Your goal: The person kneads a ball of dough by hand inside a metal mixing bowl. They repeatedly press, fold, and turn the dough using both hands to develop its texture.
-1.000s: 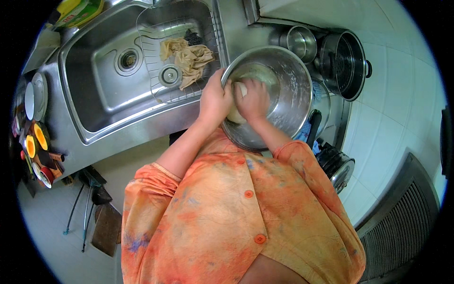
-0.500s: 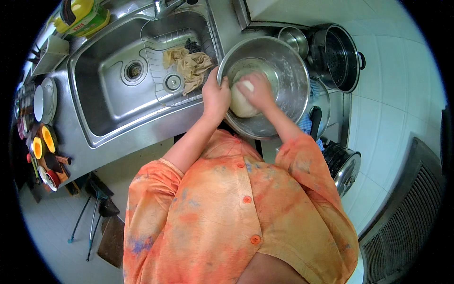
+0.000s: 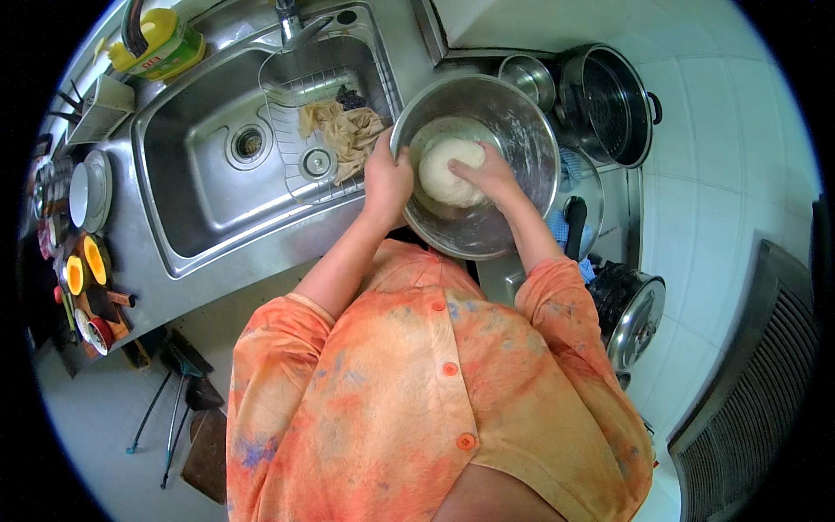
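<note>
A round, pale ball of dough lies in a wide steel bowl, toward its left side. Flour streaks mark the bowl's inner wall. My left hand grips the bowl's left rim, its thumb over the edge. From the right, my right hand holds the side of the dough, with the thumb on top and the other fingers behind it, partly hidden.
Left of the bowl is a steel sink with a wire rack holding a tan cloth. A small steel pot and a black pot stand behind right. Halved pumpkin and stacked plates sit at far left.
My right hand has drawn back toward the right from pressing over the dough to holding its side. The dough now shows as a rounder ball. My left hand stays on the rim.
</note>
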Motion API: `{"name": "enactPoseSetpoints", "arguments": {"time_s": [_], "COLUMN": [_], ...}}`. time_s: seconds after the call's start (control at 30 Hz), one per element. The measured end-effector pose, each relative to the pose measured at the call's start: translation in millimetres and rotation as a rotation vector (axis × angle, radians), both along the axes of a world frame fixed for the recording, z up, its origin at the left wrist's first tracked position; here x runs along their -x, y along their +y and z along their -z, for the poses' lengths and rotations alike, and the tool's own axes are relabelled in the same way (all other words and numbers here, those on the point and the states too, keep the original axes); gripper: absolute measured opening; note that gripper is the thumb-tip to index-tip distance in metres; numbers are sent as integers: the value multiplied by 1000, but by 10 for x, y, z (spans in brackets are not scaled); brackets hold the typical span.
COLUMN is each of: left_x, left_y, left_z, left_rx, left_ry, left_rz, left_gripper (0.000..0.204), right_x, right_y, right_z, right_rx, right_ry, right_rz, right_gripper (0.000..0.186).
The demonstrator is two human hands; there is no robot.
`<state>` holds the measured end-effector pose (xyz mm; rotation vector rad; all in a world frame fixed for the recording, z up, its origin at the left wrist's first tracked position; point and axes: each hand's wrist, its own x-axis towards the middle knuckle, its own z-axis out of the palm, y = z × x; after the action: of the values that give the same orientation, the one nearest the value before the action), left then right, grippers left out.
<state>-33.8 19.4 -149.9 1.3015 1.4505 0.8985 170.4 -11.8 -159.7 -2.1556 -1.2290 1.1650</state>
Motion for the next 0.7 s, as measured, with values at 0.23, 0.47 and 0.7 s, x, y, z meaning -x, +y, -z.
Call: {"name": "enactPoseSetpoints", "arguments": {"time_s": [0.23, 0.47, 0.7], "left_x": [4, 15, 72], "left_y": [3, 6, -27], "left_z": [18, 122, 53], "left_rx": [7, 5, -28], "left_ry": [14, -36, -40], "left_rz": [0, 25, 65], "left_gripper": [39, 43, 41], "right_x": [470, 417, -84], "right_y": [-266, -715, -392], "right_z": [-798, -828, -319], "right_rx": [-261, -284, -324], "right_ry": [-537, -478, -329], "right_rz": [-97, -377, -64], "right_gripper": [61, 48, 32]}}
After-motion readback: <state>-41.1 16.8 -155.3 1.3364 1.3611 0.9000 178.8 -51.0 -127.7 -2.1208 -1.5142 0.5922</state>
